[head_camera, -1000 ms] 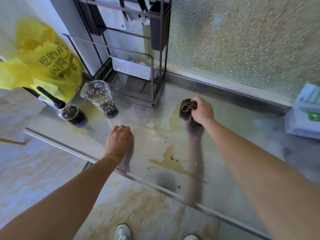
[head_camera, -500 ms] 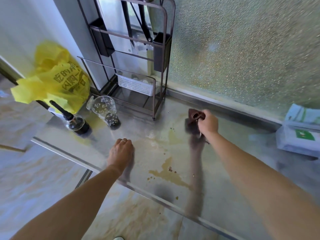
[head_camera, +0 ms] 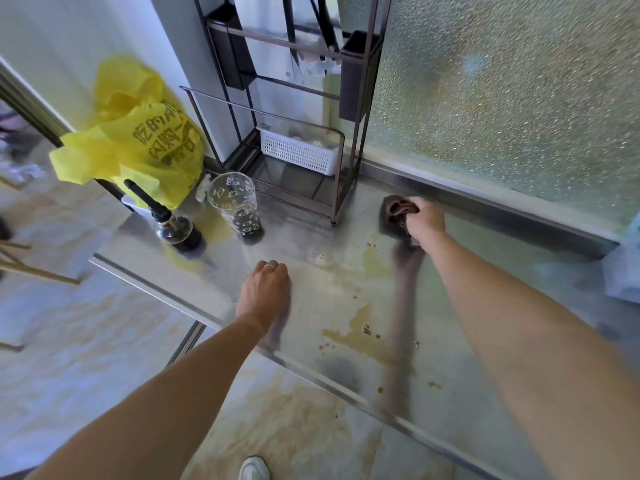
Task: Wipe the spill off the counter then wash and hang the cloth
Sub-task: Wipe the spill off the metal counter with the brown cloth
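The right hand (head_camera: 426,221) grips a dark brown cloth (head_camera: 394,213), fingers curled round a bunched wad of it, and holds it down on the steel counter (head_camera: 485,271) at the far side, close to the raised back edge under the frosted window. The left hand (head_camera: 265,292) rests on the counter nearer the front edge, knuckles up and fingers curled under, holding nothing that shows.

The spill (head_camera: 360,336) is a yellowish puddle with small crumbs in it, well apart from the cloth, between the 2 arms and toward the front edge; fainter smears run from it up toward the cloth.

The cloth looks soft, light and limp, so it probably crumples to any shape and soaks liquid well. Bunched as it is, only a small face meets the steel; a flatter spread under the palm would likely cover more per pass. Wet, it should gain weight and drip, so a firm whole-hand grasp seems wise when carrying it off. The steel looks slick, so the cloth should glide easily.

A glass (head_camera: 239,206) and a bottle (head_camera: 176,230) stand at the left, away from the spill.
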`<state>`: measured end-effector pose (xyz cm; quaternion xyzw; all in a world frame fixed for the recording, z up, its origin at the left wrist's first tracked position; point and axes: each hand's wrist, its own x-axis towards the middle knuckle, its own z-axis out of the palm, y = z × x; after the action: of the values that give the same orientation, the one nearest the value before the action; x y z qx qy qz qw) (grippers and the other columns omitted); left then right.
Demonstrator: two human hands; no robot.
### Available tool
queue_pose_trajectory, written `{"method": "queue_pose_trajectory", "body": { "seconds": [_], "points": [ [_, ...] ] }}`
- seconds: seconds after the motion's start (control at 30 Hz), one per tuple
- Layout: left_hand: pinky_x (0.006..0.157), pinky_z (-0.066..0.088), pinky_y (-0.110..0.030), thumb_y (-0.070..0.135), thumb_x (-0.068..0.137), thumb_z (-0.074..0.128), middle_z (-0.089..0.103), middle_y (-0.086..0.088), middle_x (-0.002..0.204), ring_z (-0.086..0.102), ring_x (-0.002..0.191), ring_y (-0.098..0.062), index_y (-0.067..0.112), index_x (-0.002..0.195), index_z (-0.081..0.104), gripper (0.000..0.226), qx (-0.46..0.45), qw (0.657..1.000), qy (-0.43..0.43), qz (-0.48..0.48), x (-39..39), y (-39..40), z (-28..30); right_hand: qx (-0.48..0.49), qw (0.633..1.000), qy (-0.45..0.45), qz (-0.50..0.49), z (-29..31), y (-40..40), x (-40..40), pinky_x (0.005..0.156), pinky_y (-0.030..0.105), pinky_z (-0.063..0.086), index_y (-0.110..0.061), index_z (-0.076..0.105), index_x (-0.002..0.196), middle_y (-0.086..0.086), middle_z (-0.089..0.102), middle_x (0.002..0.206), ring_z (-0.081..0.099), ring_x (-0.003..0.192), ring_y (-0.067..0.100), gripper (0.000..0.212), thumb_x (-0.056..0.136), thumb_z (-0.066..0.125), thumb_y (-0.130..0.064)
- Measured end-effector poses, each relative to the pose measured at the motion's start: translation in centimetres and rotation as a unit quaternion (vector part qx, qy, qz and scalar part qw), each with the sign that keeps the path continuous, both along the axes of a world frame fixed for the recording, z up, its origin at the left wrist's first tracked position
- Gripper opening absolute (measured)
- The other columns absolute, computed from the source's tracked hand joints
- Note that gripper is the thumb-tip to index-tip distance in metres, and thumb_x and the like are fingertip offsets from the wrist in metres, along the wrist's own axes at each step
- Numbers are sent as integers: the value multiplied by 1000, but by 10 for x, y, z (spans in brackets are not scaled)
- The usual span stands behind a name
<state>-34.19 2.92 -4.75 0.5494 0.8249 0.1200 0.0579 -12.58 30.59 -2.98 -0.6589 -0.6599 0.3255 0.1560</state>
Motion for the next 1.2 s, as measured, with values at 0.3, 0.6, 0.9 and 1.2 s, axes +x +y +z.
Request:
{"method": "queue_pose_trajectory", "body": {
  "seconds": [0.3, 0.6, 0.9, 1.2],
  "points": [
    [61, 55, -40, 7, 90, 65, 62, -5, 75, 59, 78, -27, 10, 77, 63, 13, 15, 1000, 4, -14, -2, 1, 1, -6, 971, -47, 233, 9, -57, -22, 80, 25, 47, -38, 73, 103, -6, 75, 109, 66, 100, 22, 44, 78, 61, -4],
    [57, 54, -41, 8, 88, 65, 61, -5, 74, 59, 77, -29, 11, 75, 62, 14, 22, 1000, 2, -20, -8, 1, -6, 41, 989, 53, 131, 7, -29, 4, 82, 28, 47, -25, 73, 104, 1, 76, 103, 67, 99, 24, 33, 84, 60, -4],
    [55, 52, -39, 12, 91, 65, 61, -4, 75, 59, 78, -27, 13, 76, 62, 15, 40, 999, 3, -24, -10, -4, -14, 51, 996, 5, 75, -14, 3, -54, 99, 32, 47, -18, 68, 128, 12, 68, 128, 61, 120, 33, 49, 87, 49, 2],
    [54, 50, -37, 9, 85, 70, 62, -4, 75, 61, 80, -29, 13, 75, 62, 13, 44, 999, 0, -23, -9, -5, -12, 63, 973, -51, 218, -15, -29, -72, 85, 31, 55, -25, 79, 99, 4, 77, 106, 68, 99, 29, 45, 81, 50, 4]
  ]
}}
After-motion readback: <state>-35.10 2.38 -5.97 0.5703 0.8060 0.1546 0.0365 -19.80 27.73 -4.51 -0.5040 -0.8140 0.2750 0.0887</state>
